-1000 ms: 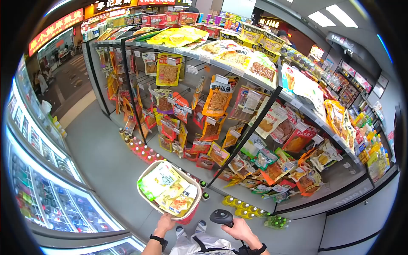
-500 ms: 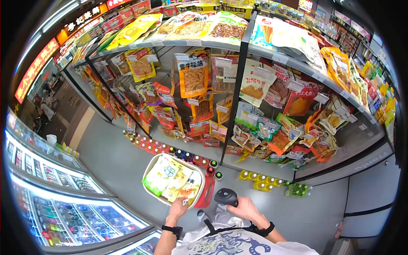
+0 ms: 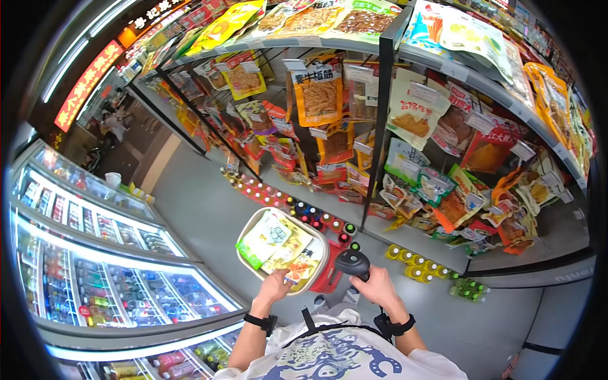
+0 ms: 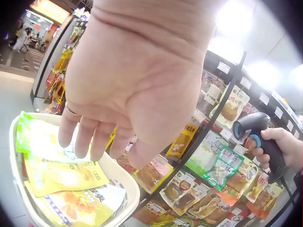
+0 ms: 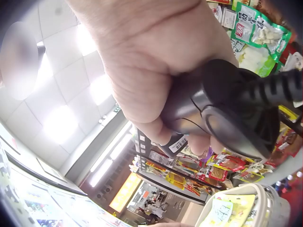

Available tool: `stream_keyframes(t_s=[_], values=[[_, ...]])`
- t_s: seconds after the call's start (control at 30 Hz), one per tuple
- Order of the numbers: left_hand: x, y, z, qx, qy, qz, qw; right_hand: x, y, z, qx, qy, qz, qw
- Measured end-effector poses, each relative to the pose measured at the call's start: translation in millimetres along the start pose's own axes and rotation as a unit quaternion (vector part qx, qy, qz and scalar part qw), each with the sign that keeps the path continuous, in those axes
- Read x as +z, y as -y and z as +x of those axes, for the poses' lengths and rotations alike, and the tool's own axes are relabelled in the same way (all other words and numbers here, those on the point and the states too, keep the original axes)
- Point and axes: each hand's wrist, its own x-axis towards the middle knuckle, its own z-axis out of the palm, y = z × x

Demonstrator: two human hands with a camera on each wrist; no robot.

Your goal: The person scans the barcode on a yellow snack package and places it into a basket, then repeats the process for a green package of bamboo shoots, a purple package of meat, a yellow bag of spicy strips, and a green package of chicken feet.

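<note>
A cream basket [image 3: 256, 272] with several flat snack bags [image 3: 277, 244] stands in front of the body, a red basket [image 3: 327, 273] beside it. My left hand [image 3: 273, 290] is at its near rim, close to the lowest bag; in the left wrist view the left hand [image 4: 128, 94] has its fingers hanging loosely above the bags [image 4: 61, 175], with no grip visible. Contact cannot be told. My right hand [image 3: 379, 288] grips a black handheld scanner [image 3: 353, 262] to the right of the basket. Close up in the right wrist view, the right hand [image 5: 156, 61] wraps round the scanner [image 5: 203, 104].
A shelf rack [image 3: 385, 95] with hanging snack packets stands ahead and to the right. Rows of bottles [image 3: 418, 265] stand on the floor along its base. Lit glass coolers [image 3: 126, 291] run along the left. Grey floor [image 3: 196, 202] lies between, leading to a walkway with people.
The view has turned and tilted down. My left hand has moved from below the basket's rim up to its edge by the bags. My right hand still holds the scanner.
</note>
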Motion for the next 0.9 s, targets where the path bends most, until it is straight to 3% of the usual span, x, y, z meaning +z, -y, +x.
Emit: stream_keyframes(t_s=[0.3, 0.43, 0.57, 0.77, 0.9], values=[[-6.6, 39.6, -1.4, -0.041, 0.048, 0.022, 0.998, 21.7, 23.1, 13.5, 0.008, -0.001, 0.021, 1.0], [-7.9, 61.1, 9.6, 0.017, 0.03, -0.004, 0.999, 47.0, 40.4, 13.9, 0.072, 0.044, 0.057, 0.995], [-1.2, 112.1, 30.5, 0.079, 0.04, -0.008, 0.996, 94.1, 69.7, 11.0, 0.103, 0.002, 0.049, 0.993], [-25.5, 187.2, 73.2, 0.144, 0.111, 0.047, 0.982, 173.8, 135.9, -4.9, 0.175, -0.033, 0.137, 0.974], [-43.3, 212.6, 101.6, 0.182, 0.098, 0.127, 0.97, 197.2, 173.1, -21.0, 0.224, -0.054, 0.061, 0.971]])
